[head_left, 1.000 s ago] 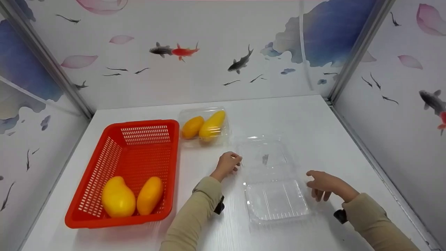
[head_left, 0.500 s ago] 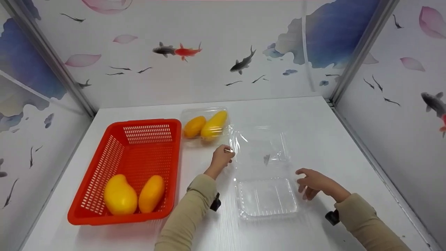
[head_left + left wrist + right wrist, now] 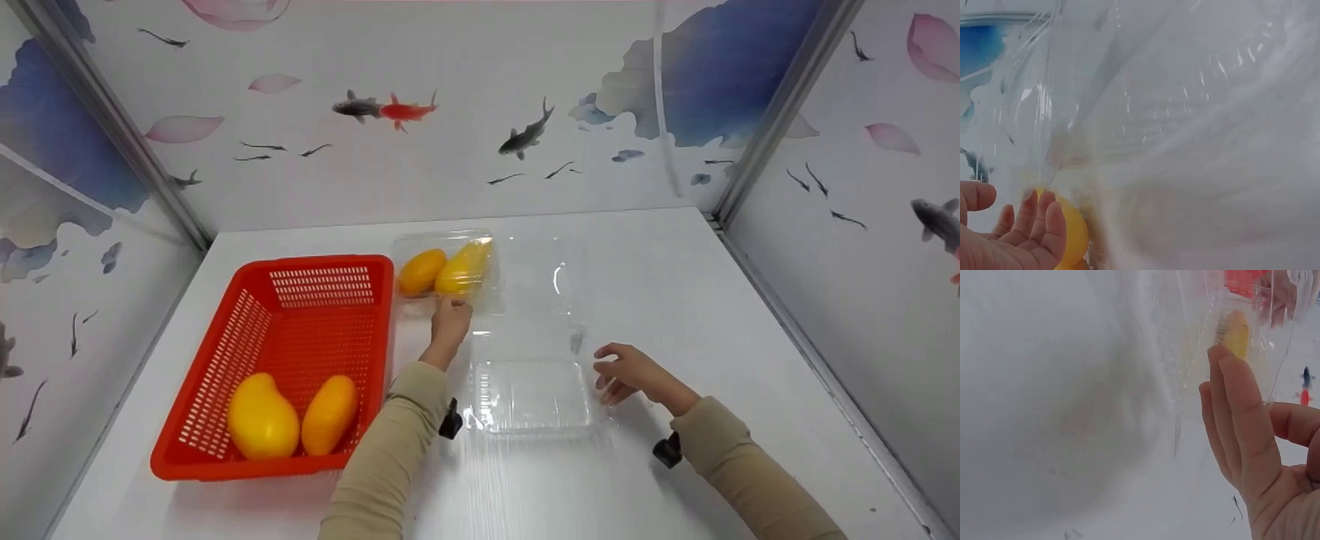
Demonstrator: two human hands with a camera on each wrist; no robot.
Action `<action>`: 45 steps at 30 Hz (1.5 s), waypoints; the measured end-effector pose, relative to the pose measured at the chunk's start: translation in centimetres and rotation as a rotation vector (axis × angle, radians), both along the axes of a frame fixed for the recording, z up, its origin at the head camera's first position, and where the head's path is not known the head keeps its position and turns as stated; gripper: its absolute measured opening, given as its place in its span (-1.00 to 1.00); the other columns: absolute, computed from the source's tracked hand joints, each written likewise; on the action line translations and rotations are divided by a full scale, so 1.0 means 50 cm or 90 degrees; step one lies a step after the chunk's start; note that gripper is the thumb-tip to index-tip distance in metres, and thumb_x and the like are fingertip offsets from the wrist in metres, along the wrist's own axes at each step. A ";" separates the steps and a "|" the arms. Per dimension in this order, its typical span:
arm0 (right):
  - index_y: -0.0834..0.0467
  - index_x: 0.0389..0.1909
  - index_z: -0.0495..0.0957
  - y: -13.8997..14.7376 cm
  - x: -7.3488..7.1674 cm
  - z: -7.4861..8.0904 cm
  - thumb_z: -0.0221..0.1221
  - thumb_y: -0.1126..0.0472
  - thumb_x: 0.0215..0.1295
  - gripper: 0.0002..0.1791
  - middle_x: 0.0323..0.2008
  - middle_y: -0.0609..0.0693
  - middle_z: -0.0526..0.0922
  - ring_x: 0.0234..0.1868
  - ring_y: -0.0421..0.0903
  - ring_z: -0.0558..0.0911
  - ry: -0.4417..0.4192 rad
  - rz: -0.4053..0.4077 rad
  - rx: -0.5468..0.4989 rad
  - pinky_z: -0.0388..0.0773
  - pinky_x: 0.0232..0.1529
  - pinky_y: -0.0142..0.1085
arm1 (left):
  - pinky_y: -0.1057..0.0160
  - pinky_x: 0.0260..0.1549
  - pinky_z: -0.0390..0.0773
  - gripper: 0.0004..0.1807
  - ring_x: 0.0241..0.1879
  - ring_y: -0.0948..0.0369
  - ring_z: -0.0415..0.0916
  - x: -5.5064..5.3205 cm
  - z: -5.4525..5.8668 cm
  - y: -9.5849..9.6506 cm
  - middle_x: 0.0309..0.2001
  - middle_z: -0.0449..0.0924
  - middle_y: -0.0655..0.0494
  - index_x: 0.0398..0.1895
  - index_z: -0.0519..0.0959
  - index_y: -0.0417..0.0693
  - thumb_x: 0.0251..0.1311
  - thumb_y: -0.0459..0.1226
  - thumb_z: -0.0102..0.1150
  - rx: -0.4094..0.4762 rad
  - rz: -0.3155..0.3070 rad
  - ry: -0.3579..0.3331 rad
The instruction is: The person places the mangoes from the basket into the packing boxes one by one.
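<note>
A clear plastic clamshell box lies unfolded on the white table between my hands. Its ribbed half is toward me and its smoother half is toward the back wall. My left hand is beside its left edge, in front of a second clear box that has two yellow mangoes inside. In the left wrist view the thumb stands apart from the loosely bent fingers, with nothing between them. My right hand is at the unfolded box's right side, its fingers nearly straight in the right wrist view; contact is unclear.
On the left stands a red plastic basket. A large yellow mango and a slimmer orange-yellow mango lie at its near end. Printed wall panels close off the back and both sides.
The unfolded box has slid left and toward the back wall, up against the filled box. Both hands have moved left and farther back along with it. The basket stays put.
</note>
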State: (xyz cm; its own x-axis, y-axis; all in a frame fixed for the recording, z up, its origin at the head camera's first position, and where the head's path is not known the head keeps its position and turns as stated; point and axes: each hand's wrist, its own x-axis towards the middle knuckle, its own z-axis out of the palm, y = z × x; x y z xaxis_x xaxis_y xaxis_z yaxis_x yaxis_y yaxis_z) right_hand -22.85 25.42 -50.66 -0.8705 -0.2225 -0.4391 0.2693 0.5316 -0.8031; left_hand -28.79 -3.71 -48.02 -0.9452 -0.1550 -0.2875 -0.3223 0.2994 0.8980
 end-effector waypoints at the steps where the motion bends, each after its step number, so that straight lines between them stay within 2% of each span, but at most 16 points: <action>1: 0.35 0.13 0.23 -0.005 -0.003 -0.001 -0.03 0.17 0.33 -0.55 -0.40 0.15 0.59 -0.59 -0.13 0.60 0.000 -0.006 -0.004 0.61 -0.44 -0.26 | 0.21 -0.16 0.43 -0.67 -0.16 0.09 0.38 0.002 0.002 -0.001 -0.08 0.46 -0.08 0.03 0.36 -0.19 0.25 -0.24 -0.15 -0.003 0.005 0.009; 3: 0.35 0.10 0.25 -0.013 -0.010 -0.004 -0.03 0.16 0.34 -0.58 -0.40 0.15 0.58 -0.60 -0.15 0.60 0.005 -0.008 -0.010 0.61 -0.45 -0.27 | 0.15 0.03 0.36 -0.63 0.00 0.04 0.34 0.007 0.007 -0.003 0.03 0.42 -0.11 0.07 0.33 -0.23 0.24 -0.25 -0.17 -0.008 0.014 0.025; 5: 0.34 0.07 0.28 -0.021 -0.015 -0.005 -0.03 0.16 0.34 -0.60 -0.40 0.15 0.58 -0.60 -0.15 0.60 0.006 -0.017 -0.020 0.61 -0.46 -0.28 | 0.10 0.12 0.30 -0.58 0.08 0.00 0.31 0.012 0.012 -0.004 0.11 0.38 -0.14 0.12 0.29 -0.25 0.23 -0.24 -0.18 -0.012 0.012 0.030; 11: 0.33 -0.03 0.33 -0.044 -0.024 -0.010 -0.02 0.15 0.35 -0.67 -0.41 0.12 0.56 -0.62 -0.16 0.59 0.011 -0.031 -0.044 0.60 -0.48 -0.29 | 0.02 0.10 0.26 -0.43 0.12 -0.11 0.24 0.025 0.037 -0.005 0.16 0.26 -0.19 0.24 0.22 -0.21 0.13 -0.20 -0.09 -0.072 0.006 0.030; 15: 0.35 -0.13 0.35 -0.063 -0.026 -0.015 0.00 0.16 0.33 -0.70 -0.42 0.13 0.55 -0.63 -0.16 0.59 0.016 -0.034 -0.068 0.60 -0.49 -0.29 | -0.01 0.13 0.22 -0.36 0.14 -0.14 0.19 0.035 0.069 -0.010 0.19 0.20 -0.23 0.27 0.18 -0.20 0.07 -0.23 0.00 -0.075 -0.005 0.074; 19: 0.38 -0.18 0.35 -0.082 -0.024 -0.022 0.02 0.13 0.31 -0.67 -0.41 0.11 0.53 -0.61 -0.15 0.60 0.007 -0.036 -0.082 0.61 -0.47 -0.30 | 0.00 0.21 0.18 -0.36 0.18 -0.12 0.19 0.050 0.109 -0.025 0.22 0.19 -0.24 0.27 0.16 -0.26 0.07 -0.27 -0.01 -0.065 -0.041 0.126; 23: 0.37 -0.20 0.36 -0.099 -0.023 -0.026 0.03 0.11 0.31 -0.66 -0.37 0.12 0.52 -0.58 -0.14 0.62 0.002 -0.036 -0.091 0.60 -0.48 -0.31 | 0.06 0.23 0.18 -0.35 0.20 -0.03 0.19 0.065 0.148 -0.055 0.27 0.17 -0.18 0.30 0.11 -0.24 0.11 -0.27 -0.04 -0.052 -0.101 0.131; 25: 0.37 -0.19 0.37 -0.107 -0.022 -0.028 0.03 0.11 0.31 -0.65 -0.36 0.13 0.52 -0.58 -0.13 0.62 0.002 -0.037 -0.092 0.60 -0.48 -0.32 | 0.06 0.23 0.18 -0.35 0.19 0.00 0.19 0.069 0.161 -0.076 0.26 0.18 -0.17 0.31 0.09 -0.25 0.11 -0.28 -0.04 -0.041 -0.121 0.151; 27: 0.39 -0.18 0.37 -0.115 -0.020 -0.030 0.01 0.11 0.32 -0.64 -0.38 0.12 0.52 -0.58 -0.13 0.62 0.003 -0.037 -0.088 0.60 -0.48 -0.32 | 0.07 0.22 0.20 -0.34 0.18 0.02 0.19 0.069 0.170 -0.098 0.26 0.18 -0.14 0.32 0.07 -0.23 0.14 -0.27 -0.04 -0.036 -0.129 0.150; 30: 0.39 -0.19 0.37 -0.127 -0.018 -0.034 -0.01 0.11 0.33 -0.65 -0.45 0.07 0.50 -0.59 -0.14 0.60 0.007 -0.043 -0.076 0.59 -0.49 -0.32 | 0.04 0.24 0.18 -0.35 0.18 0.00 0.18 0.066 0.169 -0.129 0.24 0.19 -0.13 0.33 0.06 -0.23 0.18 -0.26 -0.04 -0.048 -0.131 0.132; 33: 0.39 -0.25 0.39 -0.138 -0.017 -0.038 -0.03 0.11 0.34 -0.65 -0.52 0.04 0.47 -0.60 -0.15 0.57 0.015 -0.045 -0.068 0.58 -0.51 -0.33 | 0.01 0.24 0.18 -0.38 0.24 -0.03 0.15 0.062 0.158 -0.160 0.29 0.15 -0.14 0.34 0.03 -0.20 0.25 -0.24 -0.10 -0.090 -0.145 0.064; 38: 0.34 -0.33 0.41 -0.159 -0.019 -0.042 -0.04 0.10 0.34 -0.68 -0.55 0.04 0.46 -0.63 -0.15 0.55 0.022 -0.043 -0.061 0.58 -0.53 -0.34 | -0.04 0.21 0.22 -0.43 0.24 -0.07 0.17 0.060 0.137 -0.218 0.31 0.14 -0.19 0.33 0.07 -0.23 0.28 -0.28 -0.13 -0.190 -0.206 -0.019; 41: 0.30 -0.34 0.42 -0.169 -0.020 -0.044 -0.03 0.09 0.34 -0.69 -0.55 0.04 0.46 -0.63 -0.15 0.54 0.024 -0.048 -0.048 0.57 -0.54 -0.35 | -0.04 0.14 0.31 -0.49 0.11 -0.07 0.27 0.058 0.126 -0.249 0.23 0.24 -0.23 0.28 0.17 -0.27 0.26 -0.36 -0.11 -0.246 -0.236 -0.039; 43: 0.28 -0.35 0.42 -0.173 -0.020 -0.043 -0.02 0.08 0.34 -0.70 -0.55 0.03 0.46 -0.63 -0.16 0.53 0.024 -0.049 -0.044 0.57 -0.55 -0.36 | 0.02 0.05 0.40 -0.55 -0.03 -0.02 0.34 0.059 0.118 -0.265 0.12 0.36 -0.20 0.20 0.28 -0.29 0.22 -0.40 -0.08 -0.285 -0.242 -0.050; 44: 0.28 -0.36 0.41 -0.175 -0.020 -0.043 -0.03 0.08 0.34 -0.69 -0.56 0.03 0.46 -0.63 -0.16 0.53 0.024 -0.047 -0.048 0.57 -0.55 -0.36 | 0.05 -0.05 0.46 -0.61 -0.13 -0.01 0.37 0.059 0.115 -0.273 0.03 0.41 -0.22 0.12 0.34 -0.33 0.20 -0.41 -0.08 -0.312 -0.258 -0.058; 45: 0.28 -0.38 0.41 -0.176 -0.020 -0.043 -0.03 0.08 0.34 -0.69 -0.57 0.02 0.46 -0.63 -0.16 0.53 0.025 -0.044 -0.054 0.57 -0.54 -0.35 | 0.13 -0.19 0.50 -0.73 -0.29 0.06 0.38 0.058 0.111 -0.285 -0.16 0.47 -0.18 -0.05 0.43 -0.34 0.19 -0.41 -0.08 -0.333 -0.271 -0.071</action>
State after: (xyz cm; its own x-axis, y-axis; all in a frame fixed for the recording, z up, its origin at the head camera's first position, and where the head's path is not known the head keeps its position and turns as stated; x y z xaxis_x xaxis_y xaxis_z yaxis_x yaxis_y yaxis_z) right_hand -23.87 16.60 -52.83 -0.9010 -0.1961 -0.3869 0.2711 0.4420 -0.8551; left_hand -25.89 -17.96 -42.47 -0.9235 0.0784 -0.3755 -0.1630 0.8059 0.5692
